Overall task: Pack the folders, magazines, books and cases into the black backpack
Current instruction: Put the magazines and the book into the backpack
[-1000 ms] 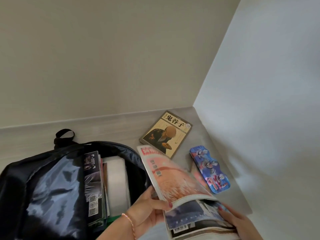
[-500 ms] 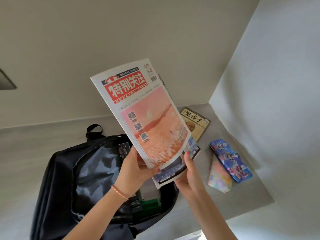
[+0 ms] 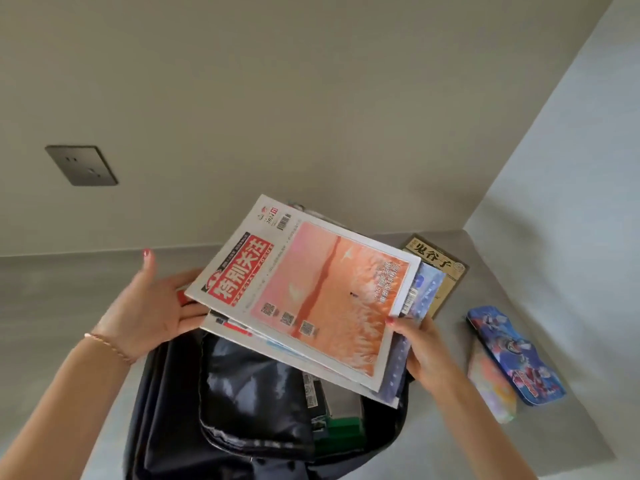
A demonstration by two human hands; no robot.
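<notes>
Your backpack (image 3: 249, 393) lies open on the counter (image 3: 52, 306), its mouth gaping toward you. Inside, standing on edge against the right side, you can see the spines of a few items already packed, one pale, one green at the bottom (image 3: 343, 429); what exactly they are is hard to tell.

You hold a stack of magazines (image 3: 311, 292) flat and tilted just above the backpack's mouth, the pink-and-red cover on top. Your left hand (image 3: 149, 313) grips the stack's left edge, thumb raised free, fingers under the covers. Your right hand (image 3: 422, 348) pinches the lower right corner.

Past the stack, a book (image 3: 440, 268) lies on the counter, partly hidden by the magazines. Right of your right hand lie a blue case (image 3: 516, 358) and, touching its near side, a pastel case (image 3: 491, 389).
</notes>
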